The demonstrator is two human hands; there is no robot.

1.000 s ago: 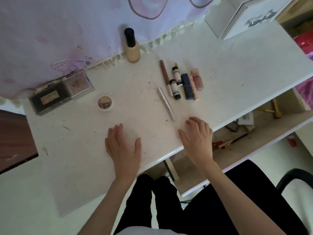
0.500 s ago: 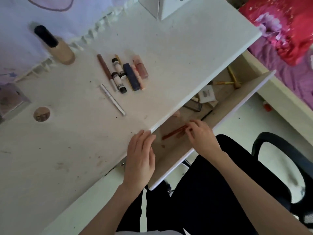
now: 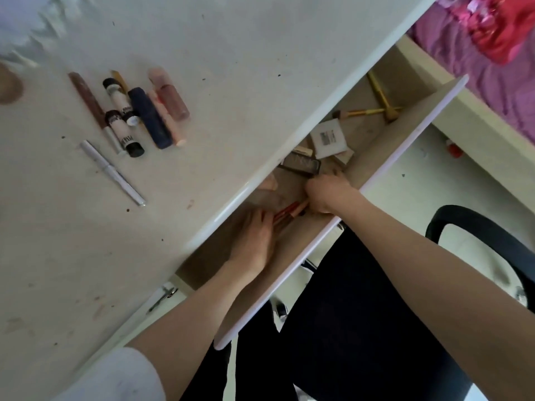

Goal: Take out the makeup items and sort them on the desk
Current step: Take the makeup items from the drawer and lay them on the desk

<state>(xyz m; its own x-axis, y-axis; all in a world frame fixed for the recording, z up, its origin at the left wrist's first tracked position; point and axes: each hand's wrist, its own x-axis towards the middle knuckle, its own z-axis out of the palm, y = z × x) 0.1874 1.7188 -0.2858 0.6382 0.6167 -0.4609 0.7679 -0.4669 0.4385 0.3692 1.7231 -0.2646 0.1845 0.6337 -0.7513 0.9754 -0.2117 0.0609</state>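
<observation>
Both my hands are inside the open drawer [image 3: 385,166] under the white desk [image 3: 231,82]. My right hand [image 3: 327,193] is curled at the far end of a few red pencils [image 3: 288,212] and seems to grip them. My left hand [image 3: 254,235] lies flat with its fingertips on the pencils' near end. On the desk lies a row of lip and concealer tubes [image 3: 136,111], with a silver pen [image 3: 113,172] beside it. Further along the drawer are a dark palette [image 3: 301,166], a white box [image 3: 328,138] and gold-handled brushes [image 3: 376,111].
A foundation bottle [image 3: 8,88] shows blurred at the left edge. A black chair arm [image 3: 477,233] stands to my right, my dark-clad legs are below the drawer, and a pink bedspread [image 3: 492,62] fills the top right. The desk's front edge overhangs the drawer's back part.
Both hands left the desktop and went down into the drawer. The right hand reached the red pencils first, then the left hand came off the desk edge onto them. My view swung right.
</observation>
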